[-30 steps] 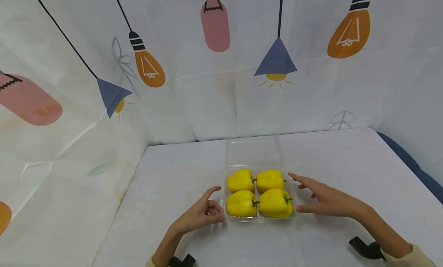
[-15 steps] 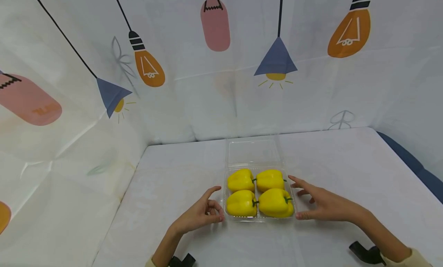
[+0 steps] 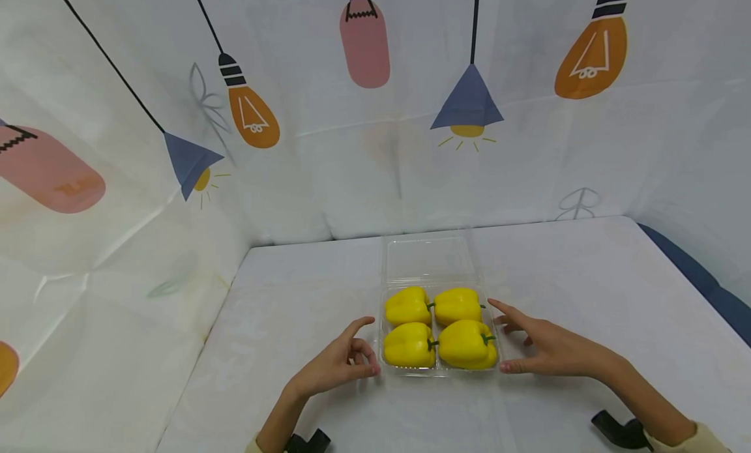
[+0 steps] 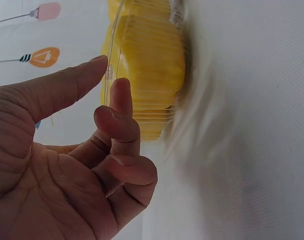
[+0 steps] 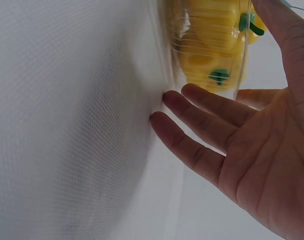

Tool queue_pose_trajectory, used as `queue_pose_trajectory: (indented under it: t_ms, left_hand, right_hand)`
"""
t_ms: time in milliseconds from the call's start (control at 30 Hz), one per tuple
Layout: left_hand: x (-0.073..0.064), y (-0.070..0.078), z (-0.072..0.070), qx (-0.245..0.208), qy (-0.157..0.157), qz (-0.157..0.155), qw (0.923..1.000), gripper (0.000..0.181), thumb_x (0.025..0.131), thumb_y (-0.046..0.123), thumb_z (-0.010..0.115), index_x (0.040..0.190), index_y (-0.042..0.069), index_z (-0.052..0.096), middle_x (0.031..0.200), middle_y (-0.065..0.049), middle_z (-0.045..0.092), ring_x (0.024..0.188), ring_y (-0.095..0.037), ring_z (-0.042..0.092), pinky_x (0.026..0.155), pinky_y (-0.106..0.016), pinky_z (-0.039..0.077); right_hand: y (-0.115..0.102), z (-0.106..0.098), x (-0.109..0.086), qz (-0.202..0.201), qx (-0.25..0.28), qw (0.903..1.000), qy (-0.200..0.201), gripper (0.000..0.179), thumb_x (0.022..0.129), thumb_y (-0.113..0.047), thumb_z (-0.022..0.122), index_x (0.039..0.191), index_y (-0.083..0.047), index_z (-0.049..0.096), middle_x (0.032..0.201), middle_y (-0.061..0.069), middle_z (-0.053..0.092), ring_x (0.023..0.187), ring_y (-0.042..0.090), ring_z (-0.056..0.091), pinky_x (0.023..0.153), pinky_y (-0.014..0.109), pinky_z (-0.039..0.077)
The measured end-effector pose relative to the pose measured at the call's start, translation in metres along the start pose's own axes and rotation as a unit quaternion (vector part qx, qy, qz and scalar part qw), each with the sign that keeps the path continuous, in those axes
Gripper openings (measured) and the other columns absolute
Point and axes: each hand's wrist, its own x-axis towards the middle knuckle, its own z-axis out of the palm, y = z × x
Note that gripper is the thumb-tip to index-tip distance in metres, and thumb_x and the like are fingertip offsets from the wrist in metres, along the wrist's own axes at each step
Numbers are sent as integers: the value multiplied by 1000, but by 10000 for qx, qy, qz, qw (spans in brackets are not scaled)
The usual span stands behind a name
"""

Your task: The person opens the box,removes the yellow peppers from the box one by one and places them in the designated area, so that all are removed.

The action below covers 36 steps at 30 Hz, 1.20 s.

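- With left hand [image 3: 337, 367]: gripping nothing, fingers loosely bent, with thumb tip right at the clear container [image 3: 413, 373]; contact hard to tell.
- With right hand [image 3: 542, 349]: released, fingers spread and fairly straight, just beside the container's opposite wall.
- Between both hands: container, with lid [image 3: 430, 257] opened back, beyond the hands.
- Inside, between the hands: four yellow peppers [image 3: 466, 343], two by two.

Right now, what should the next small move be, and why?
Probably reach back with both hands and fold the clear lid forward: it lies open behind the tray, four yellow peppers sit inside, and the left hand and right hand are beside the tray, neither gripping a pepper.
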Motion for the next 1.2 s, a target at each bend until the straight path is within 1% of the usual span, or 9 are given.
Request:
queue_pose_trajectory:
  t_ms: [133,267,433,567,700,900,1033,1200]
  left_hand:
    - [-1,2,-1,230,12,61,9997,81,85,26,70,147,13,20,90,0,66,69,-15,58,64,-26,49]
    - [-2,4,-3,591,136,254,9978,76,86,29,70,146,14,25,91,3,65,69,-15,58,65,-26,50]
    - [-1,5,-3,1121,368,578,9913,65,86,34,68,140,15,37,89,7,62,69,-10,57,63,-25,51]
    - [0,7,-4,1440,601,613,9859,58,87,34,67,136,13,44,88,8,61,72,-10,57,60,-23,49]
    - [1,12,-5,1551,763,632,9829,55,87,34,66,134,13,46,90,8,60,74,-9,56,58,-22,48]
    - [4,20,-2,1595,890,843,9796,53,87,35,67,132,13,49,94,8,60,79,-9,56,58,-22,47]
    - [7,21,1,1640,983,977,9767,52,86,39,66,130,16,51,98,4,61,84,-12,55,62,-24,47]
    - [12,21,5,1839,1106,1257,9686,55,84,45,65,129,15,53,105,0,61,92,-19,55,70,-31,49]
  right_hand:
    - [0,0,0,10,-25,10000,-14,103,77,-52,71,152,-25,6,133,10,51,110,26,54,79,34,51]
    - [0,-1,-1,28,-36,10000,-38,103,77,-52,71,152,-25,6,133,11,51,111,26,54,79,35,51]
    - [-2,-2,-1,78,-53,9999,-50,103,77,-53,71,152,-26,6,132,11,51,110,26,54,79,34,51]
    - [-2,-2,0,80,-62,9999,-58,103,77,-53,71,152,-26,6,132,11,51,111,26,54,79,34,51]
    - [-2,-2,0,89,-66,9999,-71,103,77,-53,71,152,-26,6,132,11,51,111,25,54,79,35,51]
    - [-2,-2,0,120,-69,9999,-88,103,77,-52,71,152,-26,6,132,10,51,111,25,54,80,35,51]
    - [-3,-2,0,128,-66,9999,-94,103,76,-52,71,152,-25,6,131,10,52,111,25,54,80,36,51]
    - [-3,-2,0,159,-44,9998,-119,103,77,-52,71,152,-26,6,132,11,52,112,26,54,81,37,51]
